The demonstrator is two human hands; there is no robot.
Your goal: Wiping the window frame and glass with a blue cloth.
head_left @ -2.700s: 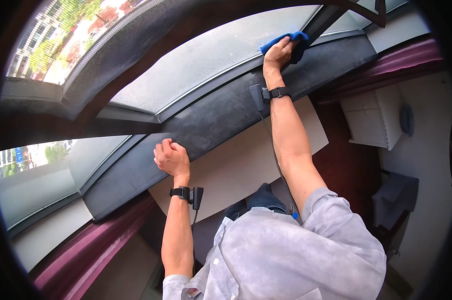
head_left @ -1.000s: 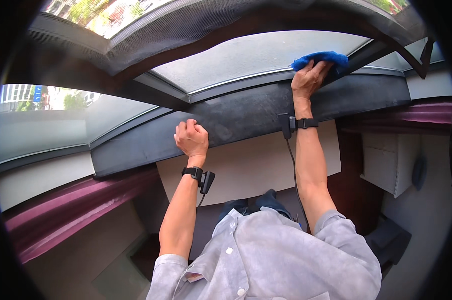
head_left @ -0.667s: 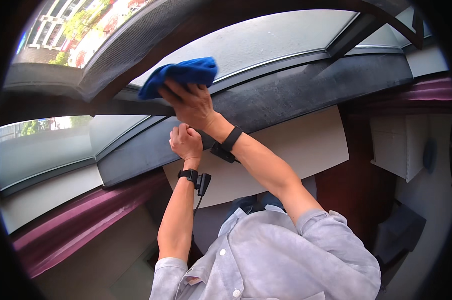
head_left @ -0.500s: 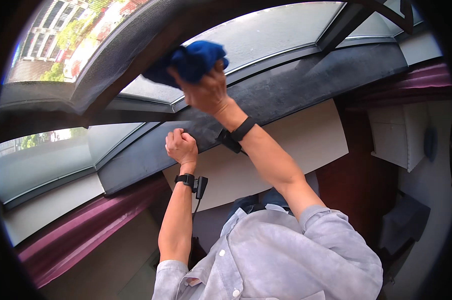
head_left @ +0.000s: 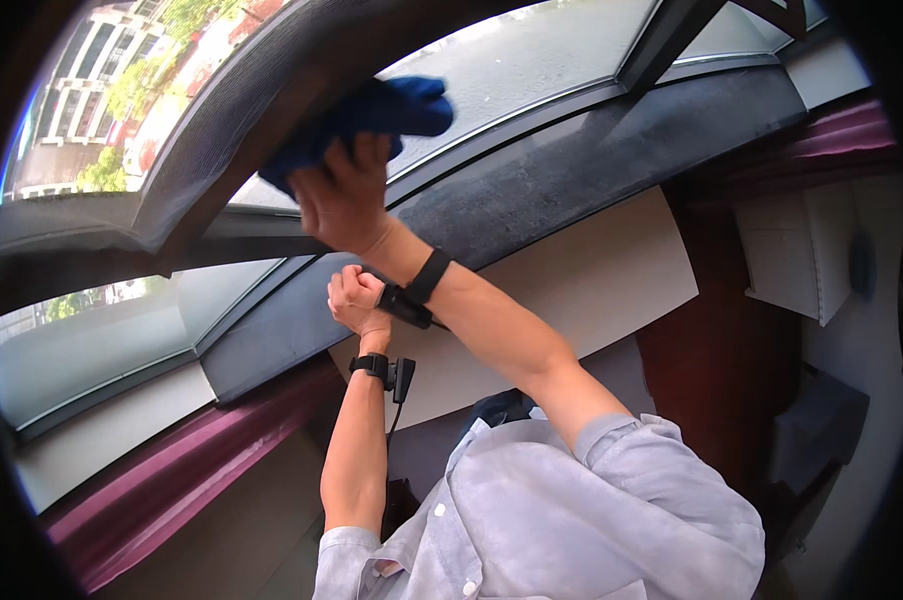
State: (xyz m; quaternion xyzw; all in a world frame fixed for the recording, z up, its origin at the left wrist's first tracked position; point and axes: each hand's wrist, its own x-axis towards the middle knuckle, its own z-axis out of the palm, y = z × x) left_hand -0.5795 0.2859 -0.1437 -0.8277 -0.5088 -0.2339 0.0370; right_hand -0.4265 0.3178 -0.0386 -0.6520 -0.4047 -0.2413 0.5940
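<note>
A bunched blue cloth [head_left: 412, 105] is under my right hand [head_left: 347, 195], which is raised and grips it with spread fingers. The cloth lies against the window pane and its dark frame [head_left: 272, 240]; the hand and the frame's shadow hide part of it. Lower down, my left hand [head_left: 357, 300] is curled into a fist with nothing visible in it, by the dark window sill [head_left: 272, 320]. My right wrist, with its black strap and small device [head_left: 404, 305], crosses just above the left hand and slightly overlaps it.
A mesh screen [head_left: 232, 110] hangs at the upper left, with buildings and trees beyond it. Purple curtains [head_left: 192, 470] flank the sill at both ends. A pale board [head_left: 592, 270] runs below the sill. A white cabinet [head_left: 787, 255] and a dark chair [head_left: 822, 430] stand right.
My right hand has slid left and a little down with the blue cloth, bringing its wrist close over my left hand. The left hand has stayed nearly in place.
</note>
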